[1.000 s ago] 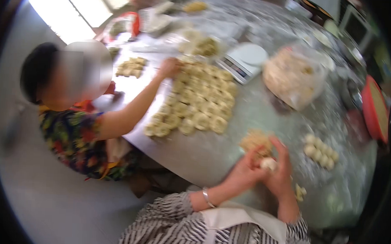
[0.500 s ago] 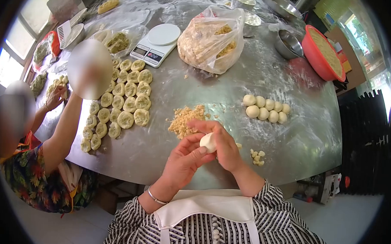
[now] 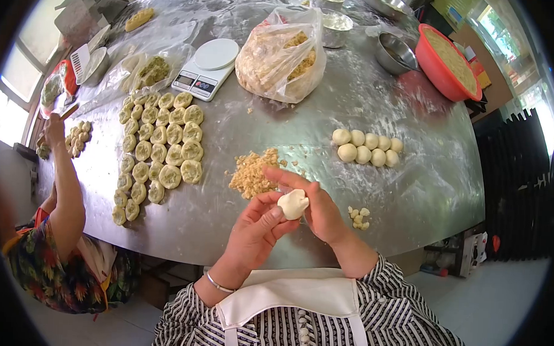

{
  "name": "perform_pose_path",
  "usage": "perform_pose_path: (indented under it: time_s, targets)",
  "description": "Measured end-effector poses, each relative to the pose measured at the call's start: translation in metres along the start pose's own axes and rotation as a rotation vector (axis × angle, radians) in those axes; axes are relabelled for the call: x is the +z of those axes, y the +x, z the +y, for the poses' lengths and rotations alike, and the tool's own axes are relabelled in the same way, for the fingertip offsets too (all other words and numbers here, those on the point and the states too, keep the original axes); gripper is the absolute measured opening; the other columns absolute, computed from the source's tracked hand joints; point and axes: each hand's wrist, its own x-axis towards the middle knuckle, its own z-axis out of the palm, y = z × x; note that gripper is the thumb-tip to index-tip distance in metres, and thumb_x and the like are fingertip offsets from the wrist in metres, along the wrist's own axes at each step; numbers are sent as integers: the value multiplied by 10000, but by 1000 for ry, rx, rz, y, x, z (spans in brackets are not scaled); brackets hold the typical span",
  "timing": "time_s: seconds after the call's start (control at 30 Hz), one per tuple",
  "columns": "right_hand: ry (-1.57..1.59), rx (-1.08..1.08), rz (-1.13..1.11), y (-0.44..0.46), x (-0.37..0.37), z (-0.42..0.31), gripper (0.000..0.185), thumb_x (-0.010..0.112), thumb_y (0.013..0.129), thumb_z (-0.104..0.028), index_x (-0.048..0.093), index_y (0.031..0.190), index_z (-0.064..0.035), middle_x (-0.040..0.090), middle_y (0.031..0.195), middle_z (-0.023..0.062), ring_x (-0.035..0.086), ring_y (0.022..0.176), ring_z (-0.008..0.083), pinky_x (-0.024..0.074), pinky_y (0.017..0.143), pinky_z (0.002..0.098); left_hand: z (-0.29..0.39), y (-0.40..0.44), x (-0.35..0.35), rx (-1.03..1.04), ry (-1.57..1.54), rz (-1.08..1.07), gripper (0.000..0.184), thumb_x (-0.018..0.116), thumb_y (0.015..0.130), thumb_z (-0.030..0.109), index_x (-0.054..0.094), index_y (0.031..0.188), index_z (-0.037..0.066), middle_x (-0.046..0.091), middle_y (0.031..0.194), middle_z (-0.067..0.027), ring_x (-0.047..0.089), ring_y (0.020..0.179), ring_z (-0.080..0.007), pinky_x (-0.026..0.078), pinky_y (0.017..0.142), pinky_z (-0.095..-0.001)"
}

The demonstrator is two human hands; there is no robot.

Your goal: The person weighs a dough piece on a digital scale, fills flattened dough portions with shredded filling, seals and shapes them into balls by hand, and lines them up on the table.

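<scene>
My left hand (image 3: 254,231) holds a pale, rounded piece of dough (image 3: 293,204) between thumb and fingers. The dough has a small gathered tip on its right side. Close against that tip is my right hand (image 3: 325,212), its fingers stretched out to the left behind the dough and its thumb raised. Whether the right hand grips the tip is hard to see. A heap of crumbly tan filling (image 3: 252,174) lies just beyond my hands. Small dough scraps (image 3: 358,217) sit to the right, and two rows of smooth dough balls (image 3: 363,156) stand farther off.
Many filled dough rounds (image 3: 173,153) cover the table's left side. Behind are a kitchen scale (image 3: 206,69), a plastic bag of filling (image 3: 281,55), a metal bowl (image 3: 396,53) and a red basin (image 3: 448,64). At left a co-worker's arm (image 3: 69,170) reaches over the table.
My right hand has eased off the dough, so more of it and its gathered tip show. The co-worker's arm has drawn back left from the filled rounds. The view has shifted slightly.
</scene>
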Motion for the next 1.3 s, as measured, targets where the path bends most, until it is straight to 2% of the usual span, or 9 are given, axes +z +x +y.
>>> perform_pose_path:
  time_s: [0.07,0.27,0.5,0.6,0.63,0.73,0.83,1.03,1.3]
  targets:
    - [84,-84,-10,2,-3,4,736,355,1149,-558,459,1573,35,511,1602,160,495,1469,287,397,1208,397,1,0,-1,-20,-14,-14,328,554,1124,160,535,1417,15,650,1361,-163,694,1226,-267,616,1042,-392]
    - [-191,-12,-93,-9,-8,0,810,643,1033,-568,441,1601,-27,523,1593,157,484,1479,320,354,1239,481,-2,-3,0,-48,-29,-6,370,534,1133,184,519,1452,-2,672,1338,-168,717,1177,-274,628,1009,-388]
    - [-1063,-332,-67,-30,-6,4,834,864,841,-435,530,1529,-104,611,1458,163,585,1342,357,472,1133,482,-4,-9,-6,-100,203,-36,394,602,1104,145,554,1463,-12,686,1319,-127,698,1187,-252,609,1017,-387]
    - [-1038,-309,19,-42,-17,-2,711,858,842,-397,613,1428,-78,678,1345,159,636,1258,356,506,1086,478,-2,-13,-10,-129,192,38,384,596,1101,114,556,1459,-17,681,1327,-145,688,1223,-263,610,1033,-408]
    - [-1037,-287,190,-46,-18,-8,446,836,868,-314,735,1241,-90,735,1185,108,690,1106,314,557,978,458,-3,-14,-11,-115,208,54,384,589,1103,121,558,1459,-20,681,1334,-163,695,1220,-279,615,1031,-405]
    - [-1130,-53,431,-59,-53,-8,175,800,889,-214,790,1028,-109,739,1055,53,695,987,271,573,869,451,-4,-15,-15,-78,246,83,382,567,1112,132,560,1459,-28,675,1358,-206,703,1225,-318,621,1037,-406]
    - [-1299,-73,451,-67,-74,-6,42,796,873,-158,786,895,-124,713,971,16,670,929,239,556,829,437,-4,-16,-13,-65,282,74,375,544,1120,125,551,1462,-30,664,1378,-219,696,1241,-336,611,1059,-418]
    - [-1606,-176,286,-70,-76,-1,159,824,835,-153,783,988,-162,690,932,3,642,925,229,528,829,382,-7,-13,-6,-43,443,97,385,561,1116,115,537,1470,-33,661,1368,-202,700,1228,-325,601,1064,-401]
    - [-934,-120,224,-56,-24,-16,177,793,868,-74,752,1039,-97,701,941,65,703,809,278,576,713,381,-16,-5,-12,61,590,78,501,672,1073,131,513,1517,-39,682,1328,-129,676,1189,-181,606,1003,-340]
